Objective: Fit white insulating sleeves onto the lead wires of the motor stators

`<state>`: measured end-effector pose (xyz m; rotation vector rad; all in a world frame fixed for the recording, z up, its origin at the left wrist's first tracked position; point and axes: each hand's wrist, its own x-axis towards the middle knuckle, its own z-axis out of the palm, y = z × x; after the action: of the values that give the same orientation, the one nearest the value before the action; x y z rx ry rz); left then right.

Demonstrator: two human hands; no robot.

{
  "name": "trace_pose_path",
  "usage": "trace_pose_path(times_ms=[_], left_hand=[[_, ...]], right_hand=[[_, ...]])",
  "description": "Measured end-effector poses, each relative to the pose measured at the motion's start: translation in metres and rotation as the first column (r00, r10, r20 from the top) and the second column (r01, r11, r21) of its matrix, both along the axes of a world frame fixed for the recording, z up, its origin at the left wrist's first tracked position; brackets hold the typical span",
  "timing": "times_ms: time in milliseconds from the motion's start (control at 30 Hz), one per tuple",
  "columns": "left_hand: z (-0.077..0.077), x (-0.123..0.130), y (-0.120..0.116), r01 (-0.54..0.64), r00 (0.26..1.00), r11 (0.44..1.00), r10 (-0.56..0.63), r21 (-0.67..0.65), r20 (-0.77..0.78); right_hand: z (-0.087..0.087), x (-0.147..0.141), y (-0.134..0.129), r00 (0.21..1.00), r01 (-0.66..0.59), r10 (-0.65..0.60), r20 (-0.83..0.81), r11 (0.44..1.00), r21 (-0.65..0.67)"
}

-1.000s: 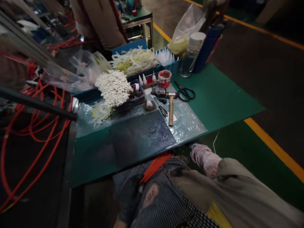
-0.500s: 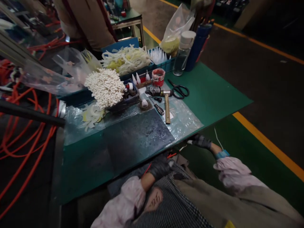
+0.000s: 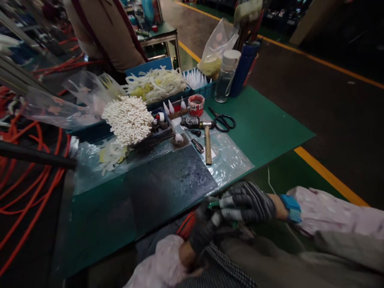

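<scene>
In the lower centre, the dark-gloved left hand point(image 3: 204, 226) and the right hand point(image 3: 247, 202), in a grey-and-white striped glove, come together, fingers bent around a small, blurred green object point(image 3: 213, 204); whether either set grips it, I cannot tell. A bundle of thin orange-red strands point(image 3: 186, 225) shows just left of the left hand. Mid-frame, a pale wooden handle point(image 3: 208, 148) and black metal scissors point(image 3: 220, 117) lie on the green-topped table point(image 3: 270, 124).

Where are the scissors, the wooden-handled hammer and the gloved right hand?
Scissors point(image 3: 220, 117): head view, around the pivot.
Wooden-handled hammer point(image 3: 208, 146): head view, middle of the handle.
Gloved right hand point(image 3: 252, 202): head view, back of the striped glove.
</scene>
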<state>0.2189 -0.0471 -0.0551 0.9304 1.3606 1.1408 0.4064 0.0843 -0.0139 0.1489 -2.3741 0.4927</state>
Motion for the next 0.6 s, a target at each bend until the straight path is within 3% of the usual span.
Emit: trace_pose_path(times_ms=[100,267,333,367,400,433,467,500,533,567,600], left_hand=[[0.023,-0.037,-0.008,-0.218,0.975,0.975,0.219,0.053,-0.034],[0.048,-0.08,-0.004,-0.29,0.922,0.948,0.313,0.128,-0.228],[0.049,-0.086,-0.005,-0.349,0.899,0.928,0.37,0.127,-0.234],[0.048,-0.087,-0.007,-0.371,0.894,0.921,0.389,0.122,-0.222],[0.047,-0.087,-0.008,-0.383,0.894,0.916,0.4,0.119,-0.201],[0.046,-0.087,-0.008,-0.385,0.9,0.915,0.402,0.125,-0.17],[0.044,-0.086,-0.008,-0.371,0.912,0.919,0.388,0.135,-0.131],[0.043,-0.085,-0.006,-0.346,0.929,0.927,0.36,0.145,-0.088],[0.043,-0.084,-0.002,-0.315,0.945,0.938,0.324,0.144,-0.043],[0.044,-0.083,0.002,-0.286,0.958,0.949,0.288,0.131,0.003],[0.045,-0.082,0.007,-0.25,0.968,0.962,0.246,0.107,0.05]], right_hand=[[0.008,-0.036,0.001,0.994,0.059,-0.06,-0.087,0.998,-0.024],[-0.006,-0.075,0.0,0.977,-0.05,0.013,-0.211,0.984,-0.17],[-0.005,-0.083,-0.003,0.972,-0.121,0.047,-0.23,0.939,-0.321],[-0.004,-0.087,-0.005,0.971,-0.155,0.051,-0.232,0.876,-0.457],[-0.002,-0.09,-0.007,0.972,-0.19,0.055,-0.227,0.752,-0.631],[-0.001,-0.093,-0.009,0.973,-0.22,0.071,-0.218,0.549,-0.806],[0.0,-0.097,-0.01,0.971,-0.235,0.105,-0.213,0.28,-0.931],[0.0,-0.1,-0.009,0.967,-0.212,0.146,-0.211,-0.005,-0.977],[0.0,-0.102,-0.007,0.961,-0.159,0.186,-0.206,-0.241,-0.957],[-0.001,-0.104,-0.003,0.957,-0.095,0.216,-0.191,-0.389,-0.916],[-0.001,-0.103,0.003,0.963,-0.045,0.218,-0.158,-0.449,-0.892]])
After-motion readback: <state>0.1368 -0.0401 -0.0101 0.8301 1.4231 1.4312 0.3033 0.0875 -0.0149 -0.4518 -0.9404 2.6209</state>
